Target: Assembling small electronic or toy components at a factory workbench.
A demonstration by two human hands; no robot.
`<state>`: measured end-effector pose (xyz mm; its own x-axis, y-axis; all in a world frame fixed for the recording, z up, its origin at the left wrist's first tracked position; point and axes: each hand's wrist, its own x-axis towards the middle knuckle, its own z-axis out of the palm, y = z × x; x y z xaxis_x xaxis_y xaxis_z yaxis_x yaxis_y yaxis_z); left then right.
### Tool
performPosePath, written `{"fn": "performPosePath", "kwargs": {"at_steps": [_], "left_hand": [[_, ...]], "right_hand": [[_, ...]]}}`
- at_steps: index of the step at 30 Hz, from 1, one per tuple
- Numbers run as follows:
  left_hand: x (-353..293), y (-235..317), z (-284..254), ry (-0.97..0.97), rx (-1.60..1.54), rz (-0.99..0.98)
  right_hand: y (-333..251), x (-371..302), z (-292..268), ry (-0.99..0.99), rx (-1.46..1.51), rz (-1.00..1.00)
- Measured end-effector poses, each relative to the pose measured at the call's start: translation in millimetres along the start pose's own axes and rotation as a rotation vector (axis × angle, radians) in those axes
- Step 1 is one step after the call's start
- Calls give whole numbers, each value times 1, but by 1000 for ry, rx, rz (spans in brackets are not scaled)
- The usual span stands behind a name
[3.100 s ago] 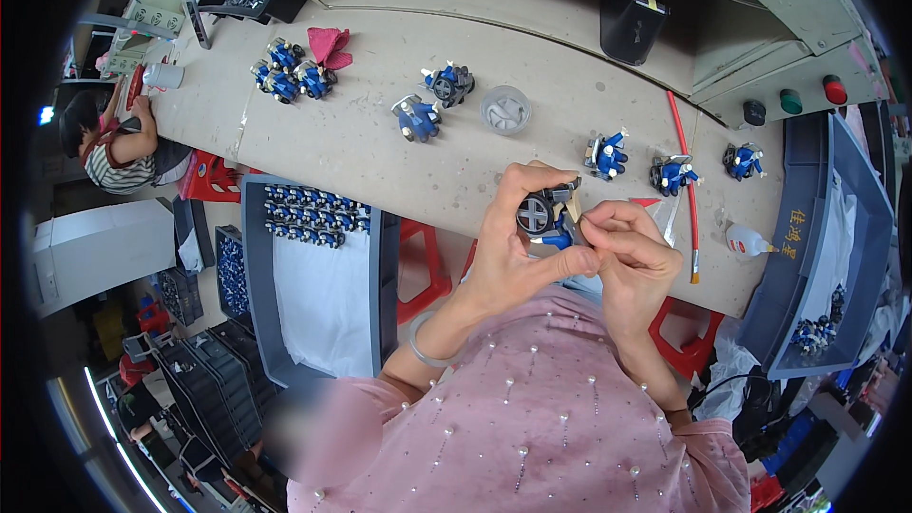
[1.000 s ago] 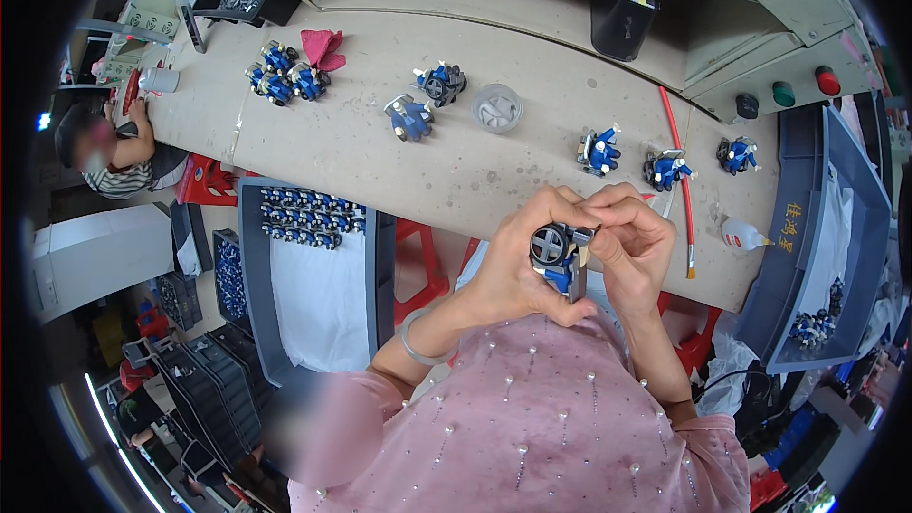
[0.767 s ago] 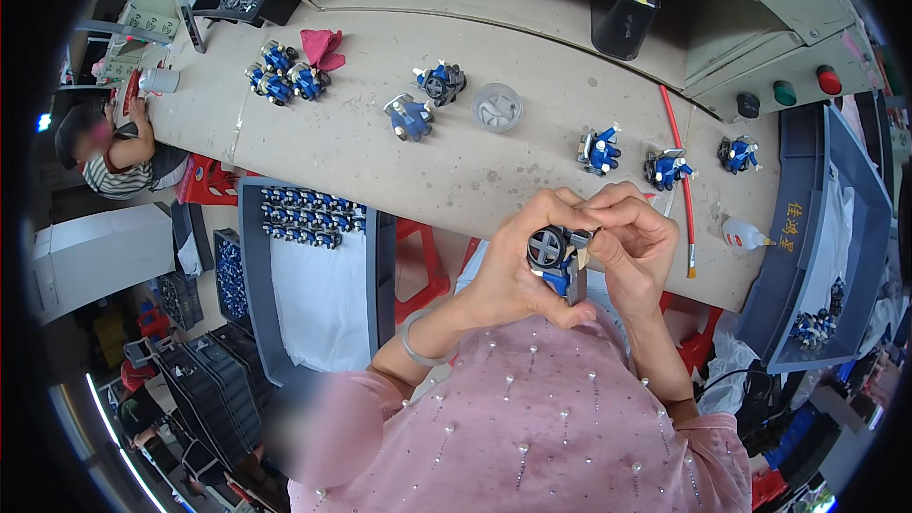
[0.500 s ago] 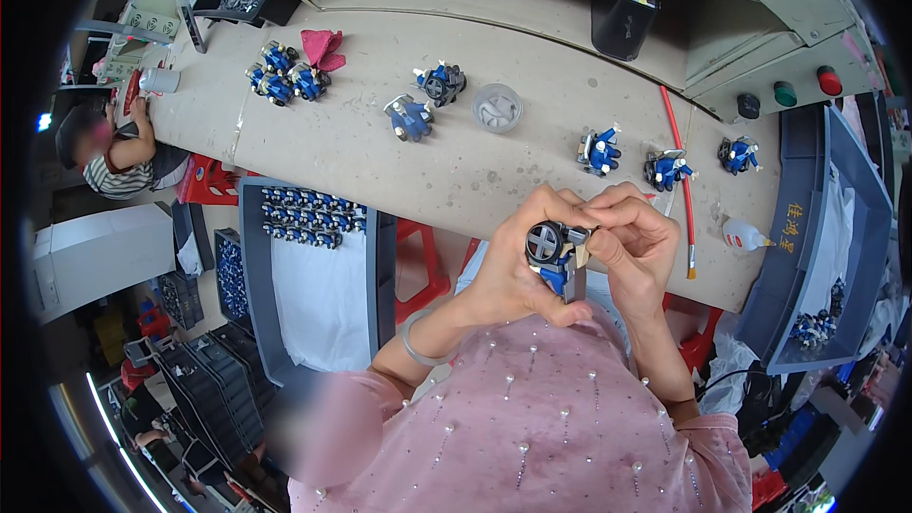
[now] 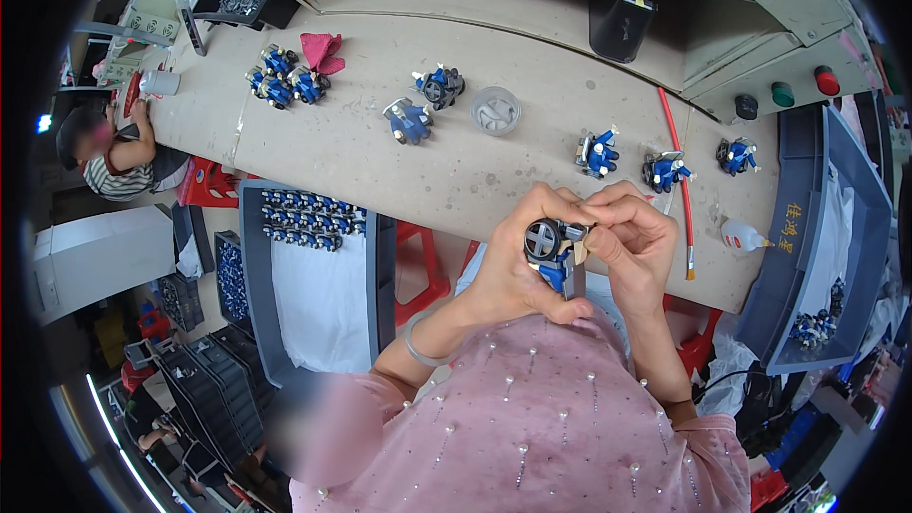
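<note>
My left hand (image 5: 508, 271) is wrapped round a small toy figure (image 5: 553, 275) in blue, seated on a wheeled base with a dark spoked wheel turned upward. At its upper right end the thumb and fingers of my right hand (image 5: 632, 247) pinch a small part of the toy; the fingertips hide exactly what. Both hands are above my lap, close to the table's front edge. Similar blue wheeled figures stand on the table: one (image 5: 598, 152), another (image 5: 668, 171) and a third (image 5: 737, 156) lie beyond my right hand.
A red-handled brush (image 5: 678, 180) lies across the table (image 5: 380, 199), near a white glue-type bottle (image 5: 744, 235). A clear cup (image 5: 496, 111) stands by more figures (image 5: 408, 121). Grey crates flank me, left (image 5: 382, 275) and right (image 5: 760, 275). Another person (image 5: 123, 161) sits far left.
Almost nothing differs. Both hands keep their hold on the toy figure, which has tilted very slightly.
</note>
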<state>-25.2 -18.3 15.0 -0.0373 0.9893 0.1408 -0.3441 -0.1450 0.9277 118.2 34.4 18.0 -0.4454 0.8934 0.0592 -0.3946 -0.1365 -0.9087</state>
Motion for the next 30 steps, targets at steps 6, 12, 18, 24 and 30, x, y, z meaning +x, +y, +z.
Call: {"fn": "performPosePath", "kwargs": {"at_steps": [6, 12, 18, 24, 30], "left_hand": [[3, 4, -4, -30, 273, 132], [0, -4, -13, -48, 71, 128], [3, 4, -29, -32, -77, 207], [10, 7, -31, 160, -62, 177], [-2, 0, -42, 193, -162, 158]], "right_hand": [[7, 3, -2, -48, 58, -35], [-1, 6, -4, -13, -3, -35], [1, 13, -14, 293, -793, -53], [31, 21, -14, 216, -1361, -226], [53, 35, -17, 215, -1305, -247]]}}
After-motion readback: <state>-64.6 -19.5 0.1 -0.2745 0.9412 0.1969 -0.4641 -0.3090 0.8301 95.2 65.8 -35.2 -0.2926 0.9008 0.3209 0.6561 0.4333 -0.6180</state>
